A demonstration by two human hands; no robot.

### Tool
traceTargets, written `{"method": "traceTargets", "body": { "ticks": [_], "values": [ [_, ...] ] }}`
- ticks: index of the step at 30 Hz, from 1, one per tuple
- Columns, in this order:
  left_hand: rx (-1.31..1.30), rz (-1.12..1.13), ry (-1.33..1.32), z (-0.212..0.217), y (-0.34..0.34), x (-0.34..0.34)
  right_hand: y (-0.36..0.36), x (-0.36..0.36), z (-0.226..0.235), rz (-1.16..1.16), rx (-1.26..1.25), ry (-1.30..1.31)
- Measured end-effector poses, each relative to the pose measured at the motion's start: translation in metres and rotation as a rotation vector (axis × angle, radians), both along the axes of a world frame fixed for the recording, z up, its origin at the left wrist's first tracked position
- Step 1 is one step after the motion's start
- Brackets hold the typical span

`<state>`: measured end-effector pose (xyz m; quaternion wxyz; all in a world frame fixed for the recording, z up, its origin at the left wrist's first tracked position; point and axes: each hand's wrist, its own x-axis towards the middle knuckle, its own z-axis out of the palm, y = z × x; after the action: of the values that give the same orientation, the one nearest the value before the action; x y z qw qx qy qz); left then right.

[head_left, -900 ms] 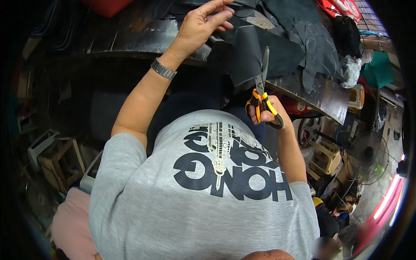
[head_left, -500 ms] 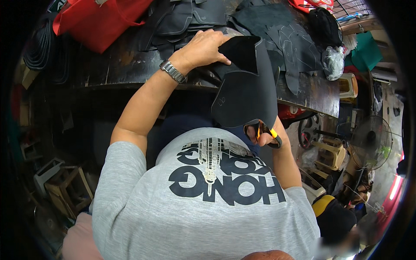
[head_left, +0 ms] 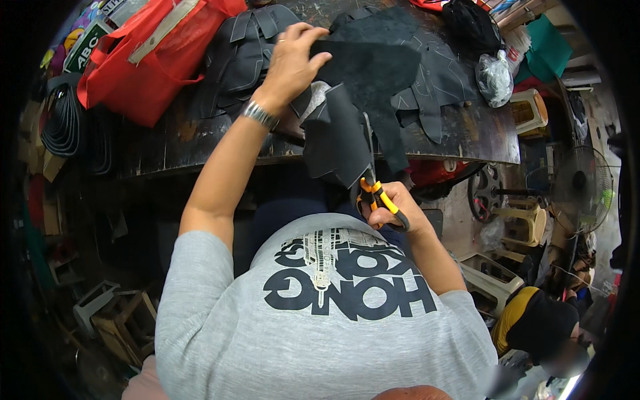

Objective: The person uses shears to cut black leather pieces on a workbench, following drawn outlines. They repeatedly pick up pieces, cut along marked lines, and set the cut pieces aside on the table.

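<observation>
The scissors are gripped in the right hand, pointed toward the counter, maybe so the black piece beside them can be reached. The left hand is held with fingers apart.

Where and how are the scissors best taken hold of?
The scissors look best gripped by their yellow-and-black handles, from the near side, as the right hand does: the handles lie nearest, while the visible blade points forward.
</observation>
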<state>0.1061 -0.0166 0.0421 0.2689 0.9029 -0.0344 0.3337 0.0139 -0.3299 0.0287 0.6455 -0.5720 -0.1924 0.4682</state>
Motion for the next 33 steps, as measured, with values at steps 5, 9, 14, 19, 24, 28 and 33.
{"method": "traceTargets", "body": {
  "ticks": [5, 9, 14, 19, 24, 28, 33],
  "values": [
    [-0.837, -0.282, 0.043, 0.022, -0.015, -0.076, 0.01, -0.004, -0.005, 0.021, 0.016, 0.084],
    [-0.721, -0.296, 0.304, 0.029, -0.033, -0.129, 0.024, -0.006, -0.013, -0.03, -0.171, 0.001],
    [-0.861, -0.318, 0.273, 0.027, -0.031, -0.145, 0.033, -0.01, -0.014, -0.023, -0.203, -0.023],
    [-0.829, -0.386, 0.249, 0.02, -0.036, -0.149, 0.041, -0.021, -0.012, -0.018, -0.313, -0.039],
    [-0.753, -0.382, 0.24, 0.018, -0.031, -0.158, 0.039, -0.027, -0.008, -0.015, -0.354, -0.057],
    [-0.712, -0.377, 0.329, 0.019, -0.023, -0.173, 0.045, -0.035, -0.01, 0.015, -0.359, -0.074],
    [-0.685, -0.343, 0.368, 0.017, -0.005, -0.185, 0.058, -0.045, -0.014, 0.062, -0.378, -0.07]
  ]
}}
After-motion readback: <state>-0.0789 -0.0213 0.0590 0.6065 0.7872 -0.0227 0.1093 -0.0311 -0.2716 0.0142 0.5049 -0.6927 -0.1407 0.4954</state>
